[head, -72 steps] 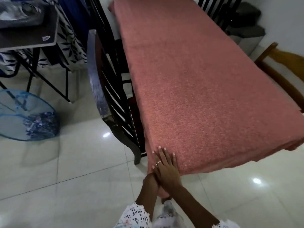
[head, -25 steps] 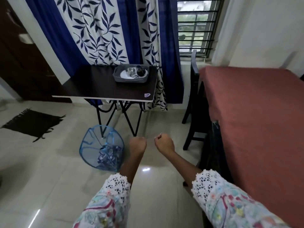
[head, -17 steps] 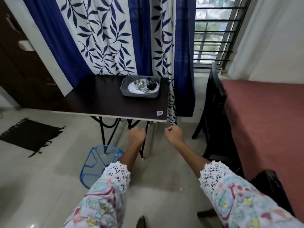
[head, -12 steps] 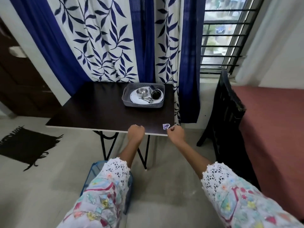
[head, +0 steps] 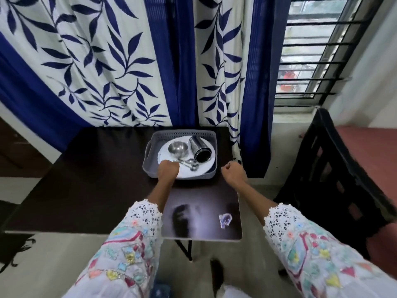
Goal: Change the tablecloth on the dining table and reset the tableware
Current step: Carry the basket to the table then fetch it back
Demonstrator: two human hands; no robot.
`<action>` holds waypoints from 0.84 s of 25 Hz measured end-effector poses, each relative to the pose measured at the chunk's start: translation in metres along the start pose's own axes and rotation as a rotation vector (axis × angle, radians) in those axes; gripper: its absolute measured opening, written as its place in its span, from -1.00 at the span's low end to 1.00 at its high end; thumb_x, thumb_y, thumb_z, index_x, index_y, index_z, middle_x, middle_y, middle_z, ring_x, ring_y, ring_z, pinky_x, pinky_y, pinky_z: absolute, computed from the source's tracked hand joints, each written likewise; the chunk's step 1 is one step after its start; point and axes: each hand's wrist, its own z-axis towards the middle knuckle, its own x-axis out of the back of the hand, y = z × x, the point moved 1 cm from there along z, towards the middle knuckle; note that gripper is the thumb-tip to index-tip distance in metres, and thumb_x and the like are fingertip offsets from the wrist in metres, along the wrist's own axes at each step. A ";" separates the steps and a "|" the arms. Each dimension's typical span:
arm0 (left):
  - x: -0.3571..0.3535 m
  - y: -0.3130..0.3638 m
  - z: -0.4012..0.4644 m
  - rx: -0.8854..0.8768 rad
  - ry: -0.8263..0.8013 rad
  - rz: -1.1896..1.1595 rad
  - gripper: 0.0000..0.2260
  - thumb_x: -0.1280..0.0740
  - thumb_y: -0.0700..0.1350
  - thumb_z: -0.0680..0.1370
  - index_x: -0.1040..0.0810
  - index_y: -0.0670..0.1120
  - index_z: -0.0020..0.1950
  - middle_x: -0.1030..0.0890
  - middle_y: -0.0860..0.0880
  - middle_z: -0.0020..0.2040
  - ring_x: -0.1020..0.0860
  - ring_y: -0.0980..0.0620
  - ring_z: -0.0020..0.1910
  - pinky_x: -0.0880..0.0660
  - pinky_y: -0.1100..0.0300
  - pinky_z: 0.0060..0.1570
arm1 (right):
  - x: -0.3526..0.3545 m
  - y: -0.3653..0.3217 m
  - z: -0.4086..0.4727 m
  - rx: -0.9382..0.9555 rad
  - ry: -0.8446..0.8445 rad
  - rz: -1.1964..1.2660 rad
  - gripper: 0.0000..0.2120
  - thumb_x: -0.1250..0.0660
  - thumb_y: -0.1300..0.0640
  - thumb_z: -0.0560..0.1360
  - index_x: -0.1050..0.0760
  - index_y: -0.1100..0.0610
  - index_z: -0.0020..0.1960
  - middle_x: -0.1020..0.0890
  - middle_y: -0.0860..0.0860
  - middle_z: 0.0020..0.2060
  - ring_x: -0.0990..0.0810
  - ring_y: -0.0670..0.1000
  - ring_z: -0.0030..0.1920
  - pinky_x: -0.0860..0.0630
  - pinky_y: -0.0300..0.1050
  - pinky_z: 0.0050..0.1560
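A grey tray (head: 150, 147) stands on the dark counter (head: 86, 179) in the middle of the frame, near the far edge under the blue and white curtain (head: 107, 61). In the tray lies a white plate (head: 206, 166), and on it a steel bowl (head: 177, 148), a steel cup (head: 199, 149) lying on its side, and some spoons (head: 191, 165). The left hand (head: 168, 168) is over the near left corner of the tray, its fingers curled into a fist; whether it touches the tray cannot be told. The right hand (head: 233, 172) is just beside the right end of the tray, also curled and holding nothing. At the right edge of the frame, a reddish tablecloth (head: 369, 151) covers the dining table, behind a dark chair (head: 335, 179).
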 end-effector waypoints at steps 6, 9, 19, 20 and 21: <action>0.004 0.072 0.088 -0.006 0.024 0.052 -0.72 -0.20 -0.22 0.56 -0.53 -0.38 0.15 -0.56 -0.33 0.15 -0.52 -0.24 0.19 -0.43 0.09 0.04 | -0.014 -0.017 0.135 -0.051 -0.074 -0.009 -0.69 -0.23 -0.01 0.54 -0.49 0.26 -0.03 -0.61 0.22 0.03 -0.56 0.23 0.11 -0.47 0.01 0.10; 0.007 0.074 0.134 -0.009 0.083 0.146 -0.70 -0.19 -0.17 0.58 -0.52 -0.36 0.16 -0.55 -0.31 0.17 -0.50 -0.24 0.21 -0.40 0.07 0.13 | -0.039 -0.022 0.180 -0.132 -0.114 0.000 -0.50 -0.17 -0.14 0.55 -0.43 0.28 0.20 -0.53 0.25 0.20 -0.49 0.24 0.23 -0.41 0.04 0.22; 0.013 0.017 0.233 0.274 0.139 0.220 -0.54 -0.24 -0.04 0.53 -0.33 -0.28 0.34 -0.41 -0.29 0.32 -0.38 -0.29 0.32 -0.32 -0.08 0.32 | -0.109 -0.006 0.216 -0.291 -0.086 -0.020 -0.69 -0.06 0.11 0.63 -0.26 0.26 0.29 -0.51 0.32 0.18 -0.50 0.31 0.19 -0.43 0.07 0.11; 0.013 0.011 0.236 0.245 0.145 0.235 -0.57 -0.22 -0.04 0.55 -0.36 -0.30 0.30 -0.44 -0.31 0.30 -0.40 -0.31 0.29 -0.35 -0.07 0.28 | -0.110 -0.005 0.215 -0.275 -0.076 -0.049 -0.69 -0.07 0.13 0.63 -0.25 0.26 0.30 -0.52 0.32 0.17 -0.51 0.32 0.18 -0.44 0.08 0.11; 0.015 0.008 0.237 0.217 0.149 0.239 -0.59 -0.20 -0.04 0.58 -0.37 -0.33 0.27 -0.45 -0.34 0.27 -0.41 -0.32 0.28 -0.36 -0.06 0.24 | -0.110 -0.005 0.214 -0.260 -0.065 -0.069 -0.69 -0.07 0.13 0.62 -0.24 0.26 0.31 -0.53 0.33 0.16 -0.51 0.32 0.17 -0.44 0.10 0.10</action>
